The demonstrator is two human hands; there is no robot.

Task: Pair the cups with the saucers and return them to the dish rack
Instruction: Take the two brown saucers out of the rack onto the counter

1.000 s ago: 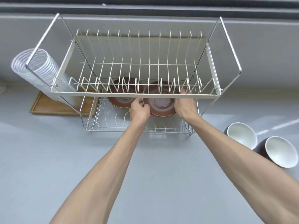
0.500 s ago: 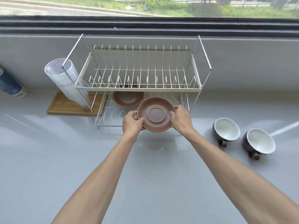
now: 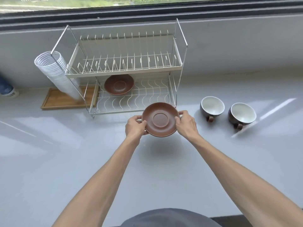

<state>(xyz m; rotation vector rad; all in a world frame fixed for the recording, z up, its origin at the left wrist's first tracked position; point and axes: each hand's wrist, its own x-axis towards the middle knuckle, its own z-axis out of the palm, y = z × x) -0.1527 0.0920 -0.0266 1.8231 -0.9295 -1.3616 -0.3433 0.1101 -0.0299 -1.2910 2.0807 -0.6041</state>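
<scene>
I hold a brown saucer (image 3: 160, 119) in the air above the grey counter, just in front of the dish rack (image 3: 124, 74). My left hand (image 3: 135, 127) grips its left rim and my right hand (image 3: 186, 124) grips its right rim. A second brown saucer (image 3: 119, 84) lies on the rack's lower wire shelf, toward the left. Two dark cups with white insides stand on the counter to the right of the rack: the nearer cup (image 3: 212, 106) and the farther-right cup (image 3: 242, 114), handles pointing toward me.
A stack of clear plastic cups (image 3: 55, 72) leans against the rack's left side over a wooden tray (image 3: 65, 100). A blue container (image 3: 7, 89) sits at the far left. The window ledge runs behind the rack. The rack's upper tier holds nothing.
Both hands have pulled the saucer out from the rack's lower shelf toward me and slightly right. My head has drawn back, so the whole rack and both cups show.
</scene>
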